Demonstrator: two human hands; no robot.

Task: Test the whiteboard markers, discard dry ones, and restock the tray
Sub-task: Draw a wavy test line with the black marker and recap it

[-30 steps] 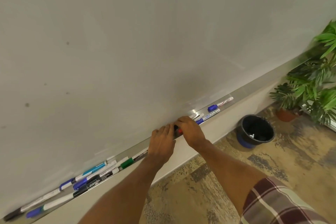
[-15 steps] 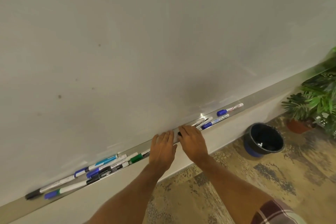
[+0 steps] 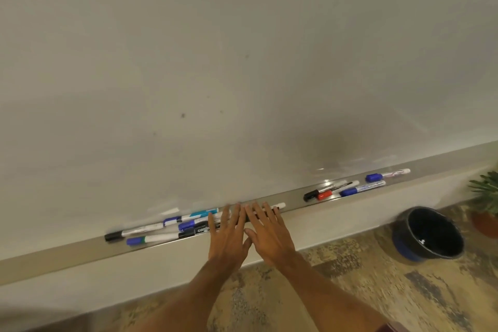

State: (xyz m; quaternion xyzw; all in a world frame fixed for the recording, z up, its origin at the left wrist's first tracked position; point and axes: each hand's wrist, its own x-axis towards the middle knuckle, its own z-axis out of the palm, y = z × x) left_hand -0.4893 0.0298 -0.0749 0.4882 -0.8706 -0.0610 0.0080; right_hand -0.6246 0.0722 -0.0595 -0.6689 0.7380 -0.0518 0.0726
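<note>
A long metal tray runs under the whiteboard. Several markers lie in a left pile with black, blue and teal caps. To the right lies a second group with a black-capped, a red-capped and two blue-capped markers. My left hand and my right hand are side by side over the tray's middle, fingers straight and spread, holding nothing. Part of the left pile is hidden under my left hand.
A black bucket with a blue outside stands on the patterned floor at the right, a small white bit inside. A potted plant stands at the far right edge. Small dark specks mark the whiteboard.
Both hands have let go of the red-capped marker and shifted left along the tray, fingers now spread flat. The view has swung left and back.
</note>
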